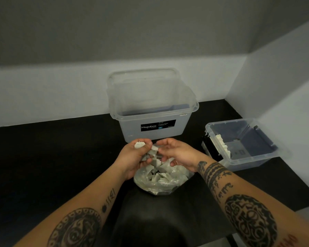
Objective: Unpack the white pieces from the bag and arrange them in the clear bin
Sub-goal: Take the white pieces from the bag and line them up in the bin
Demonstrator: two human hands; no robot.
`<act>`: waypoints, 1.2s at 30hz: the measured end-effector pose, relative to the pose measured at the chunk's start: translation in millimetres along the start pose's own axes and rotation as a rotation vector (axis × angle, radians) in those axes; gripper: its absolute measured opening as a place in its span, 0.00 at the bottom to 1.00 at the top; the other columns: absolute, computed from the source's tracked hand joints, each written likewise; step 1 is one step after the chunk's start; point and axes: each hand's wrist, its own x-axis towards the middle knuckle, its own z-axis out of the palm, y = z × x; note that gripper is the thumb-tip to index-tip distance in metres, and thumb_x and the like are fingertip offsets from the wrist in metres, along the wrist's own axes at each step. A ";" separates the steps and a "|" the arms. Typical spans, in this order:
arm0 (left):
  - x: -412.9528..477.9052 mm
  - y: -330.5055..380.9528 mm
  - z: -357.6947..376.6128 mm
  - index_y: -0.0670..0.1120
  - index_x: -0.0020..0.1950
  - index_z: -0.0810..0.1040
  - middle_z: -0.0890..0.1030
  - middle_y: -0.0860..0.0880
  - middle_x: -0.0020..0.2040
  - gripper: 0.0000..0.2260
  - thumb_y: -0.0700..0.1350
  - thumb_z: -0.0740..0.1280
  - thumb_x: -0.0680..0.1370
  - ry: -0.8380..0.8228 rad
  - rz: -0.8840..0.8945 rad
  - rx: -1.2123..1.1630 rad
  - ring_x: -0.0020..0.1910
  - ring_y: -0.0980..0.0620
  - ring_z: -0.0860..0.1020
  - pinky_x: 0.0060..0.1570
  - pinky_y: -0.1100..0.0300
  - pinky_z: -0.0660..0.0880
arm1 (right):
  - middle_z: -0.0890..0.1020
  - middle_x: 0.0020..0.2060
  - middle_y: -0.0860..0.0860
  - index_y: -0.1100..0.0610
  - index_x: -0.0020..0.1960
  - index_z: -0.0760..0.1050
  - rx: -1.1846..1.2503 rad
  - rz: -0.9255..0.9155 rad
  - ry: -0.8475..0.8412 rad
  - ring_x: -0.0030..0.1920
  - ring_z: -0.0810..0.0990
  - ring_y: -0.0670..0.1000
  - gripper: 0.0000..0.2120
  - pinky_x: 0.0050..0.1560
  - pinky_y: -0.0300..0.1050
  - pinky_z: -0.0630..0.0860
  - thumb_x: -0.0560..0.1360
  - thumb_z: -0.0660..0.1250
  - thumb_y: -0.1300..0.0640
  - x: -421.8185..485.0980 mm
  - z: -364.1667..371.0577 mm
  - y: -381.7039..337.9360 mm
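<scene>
A: Entry, head view. Where is the bag?

B: Clear plastic bag [163,180] sits on the black bench [43,157], close to its front edge, about midway along. Mouth is open and faces up. It holds many white pieces [161,168], loosely heaped.

A: Left hand?

B: Left hand [136,155] is over the bag mouth, fingers curled round several white pieces; one piece [139,144] sticks up above the thumb. Grip confirmed.

A: Right hand?

B: Right hand [175,152] is opposite, also at the bag mouth. Fingers bent, tips among the pieces between the two hands. Whether it pinches a piece or only touches the heap, I cannot tell.

A: Bins?

B: Two. Large clear bin [150,122] with a black Megabox label [158,125] stands just behind the bag, toward the bench's back edge, its lid [143,81] propped upright behind it against the wall. No pieces visible inside from this angle. Small clear bin [243,145] sits at the right edge of the bench, near the back right corner, well apart from the bag. A row of white pieces [220,141] lines its left inner wall.

A: Contact between bag and large bin?

B: Near, but hands hide the gap; not determined.
</scene>
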 end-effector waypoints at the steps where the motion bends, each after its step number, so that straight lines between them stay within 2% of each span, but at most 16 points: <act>1: 0.2 1.2 0.4 0.48 0.52 0.82 0.86 0.48 0.44 0.03 0.42 0.73 0.79 0.023 -0.003 -0.019 0.40 0.52 0.84 0.35 0.61 0.81 | 0.82 0.57 0.48 0.48 0.67 0.73 -0.062 -0.059 0.025 0.48 0.83 0.46 0.19 0.40 0.39 0.75 0.78 0.71 0.54 -0.1 1.7 0.4; 4: 0.7 2.8 -0.4 0.48 0.50 0.82 0.86 0.47 0.44 0.02 0.43 0.73 0.79 0.031 0.001 0.015 0.41 0.52 0.84 0.34 0.62 0.80 | 0.84 0.53 0.51 0.52 0.62 0.78 -0.128 -0.179 0.140 0.45 0.84 0.46 0.14 0.38 0.37 0.77 0.77 0.73 0.56 5.6 9.4 0.5; 6: -1.7 3.7 -2.3 0.48 0.52 0.82 0.85 0.47 0.46 0.03 0.44 0.73 0.78 0.007 0.000 0.035 0.41 0.52 0.85 0.35 0.62 0.80 | 0.86 0.48 0.53 0.57 0.58 0.80 -0.066 -0.173 0.204 0.42 0.85 0.47 0.08 0.35 0.36 0.76 0.79 0.70 0.56 10.4 13.6 -1.3; 9: -4.4 6.2 -4.7 0.47 0.56 0.81 0.85 0.46 0.47 0.08 0.49 0.71 0.80 -0.022 -0.005 0.059 0.41 0.52 0.85 0.37 0.60 0.81 | 0.85 0.41 0.49 0.59 0.56 0.81 0.004 -0.137 0.216 0.37 0.82 0.44 0.07 0.31 0.32 0.74 0.81 0.68 0.57 13.5 14.4 -5.6; 13: -1.2 11.6 -5.9 0.46 0.64 0.80 0.86 0.41 0.54 0.29 0.68 0.59 0.79 -0.081 -0.092 0.031 0.48 0.45 0.85 0.42 0.55 0.83 | 0.84 0.37 0.50 0.63 0.56 0.81 0.000 -0.158 0.127 0.33 0.80 0.44 0.08 0.35 0.34 0.77 0.79 0.70 0.60 15.3 12.8 -14.5; 15: -1.1 13.5 -6.3 0.46 0.67 0.79 0.84 0.39 0.57 0.35 0.71 0.59 0.74 -0.164 -0.126 0.020 0.50 0.44 0.84 0.40 0.55 0.82 | 0.86 0.38 0.50 0.60 0.54 0.82 -0.076 -0.172 0.139 0.34 0.82 0.44 0.08 0.41 0.40 0.81 0.77 0.73 0.58 18.8 15.2 -18.3; 17: -1.6 13.7 -6.8 0.47 0.69 0.78 0.85 0.39 0.56 0.30 0.67 0.62 0.77 -0.217 -0.114 0.055 0.48 0.46 0.84 0.38 0.58 0.82 | 0.86 0.37 0.50 0.58 0.53 0.81 -0.124 -0.188 0.183 0.32 0.81 0.44 0.08 0.40 0.41 0.81 0.76 0.75 0.58 22.6 18.0 -20.6; 19: -0.4 12.8 -7.8 0.47 0.72 0.76 0.85 0.40 0.53 0.21 0.56 0.65 0.82 -0.213 -0.073 0.042 0.46 0.47 0.84 0.36 0.60 0.80 | 0.86 0.37 0.51 0.58 0.55 0.80 -0.079 -0.215 0.196 0.31 0.80 0.45 0.07 0.39 0.41 0.81 0.77 0.73 0.58 24.3 18.7 -22.3; 21: 2.6 11.2 -11.2 0.46 0.71 0.76 0.85 0.43 0.48 0.15 0.44 0.65 0.84 -0.140 -0.052 -0.051 0.42 0.48 0.84 0.32 0.61 0.79 | 0.87 0.43 0.52 0.58 0.57 0.79 0.041 -0.196 0.224 0.31 0.81 0.46 0.06 0.38 0.40 0.82 0.80 0.69 0.59 26.0 17.8 -19.7; 23: 4.9 10.8 -15.3 0.47 0.69 0.77 0.85 0.46 0.45 0.14 0.38 0.63 0.84 -0.034 -0.032 -0.087 0.41 0.48 0.84 0.33 0.60 0.80 | 0.86 0.47 0.52 0.56 0.57 0.78 0.051 -0.106 0.306 0.30 0.80 0.45 0.06 0.31 0.36 0.77 0.81 0.66 0.59 28.4 14.8 -10.7; 25: 7.5 9.2 -19.9 0.48 0.66 0.78 0.85 0.46 0.45 0.14 0.37 0.62 0.84 0.036 -0.008 -0.078 0.44 0.47 0.85 0.40 0.54 0.82 | 0.86 0.45 0.52 0.55 0.55 0.80 -0.167 0.048 0.299 0.30 0.81 0.45 0.06 0.29 0.36 0.75 0.79 0.68 0.59 30.7 16.6 2.1; 28: 9.1 6.7 -23.0 0.50 0.65 0.79 0.85 0.47 0.46 0.15 0.36 0.61 0.84 0.088 0.014 -0.066 0.51 0.45 0.85 0.54 0.44 0.81 | 0.86 0.40 0.52 0.57 0.52 0.82 -0.415 0.206 0.134 0.32 0.83 0.47 0.07 0.33 0.40 0.79 0.77 0.69 0.55 35.3 37.4 20.1; 30: 9.2 5.3 -22.0 0.50 0.65 0.79 0.84 0.47 0.46 0.15 0.35 0.60 0.84 0.098 0.026 -0.039 0.51 0.45 0.85 0.57 0.43 0.80 | 0.85 0.42 0.52 0.58 0.52 0.82 -0.461 0.197 0.160 0.37 0.83 0.49 0.12 0.38 0.43 0.80 0.76 0.70 0.49 44.3 54.7 28.8; 32: 9.4 3.2 -21.3 0.50 0.65 0.79 0.84 0.48 0.45 0.15 0.35 0.59 0.84 0.097 0.035 -0.002 0.50 0.47 0.85 0.58 0.43 0.79 | 0.84 0.48 0.52 0.58 0.60 0.78 -0.455 0.220 0.242 0.43 0.83 0.50 0.19 0.43 0.45 0.81 0.76 0.71 0.48 53.7 68.9 34.9; 34: 8.7 1.2 -20.6 0.50 0.65 0.79 0.84 0.49 0.44 0.15 0.36 0.59 0.84 0.102 0.037 0.023 0.49 0.47 0.85 0.57 0.44 0.77 | 0.83 0.44 0.50 0.61 0.70 0.71 -0.389 0.266 0.284 0.39 0.83 0.48 0.26 0.36 0.41 0.78 0.76 0.72 0.52 58.0 78.2 36.7; 36: 8.9 -0.4 -21.4 0.50 0.65 0.79 0.85 0.49 0.43 0.15 0.36 0.59 0.84 0.105 0.042 0.033 0.49 0.47 0.84 0.56 0.45 0.77 | 0.84 0.39 0.50 0.61 0.67 0.74 -0.336 0.262 0.261 0.36 0.84 0.48 0.22 0.36 0.44 0.82 0.76 0.72 0.56 62.7 81.5 41.6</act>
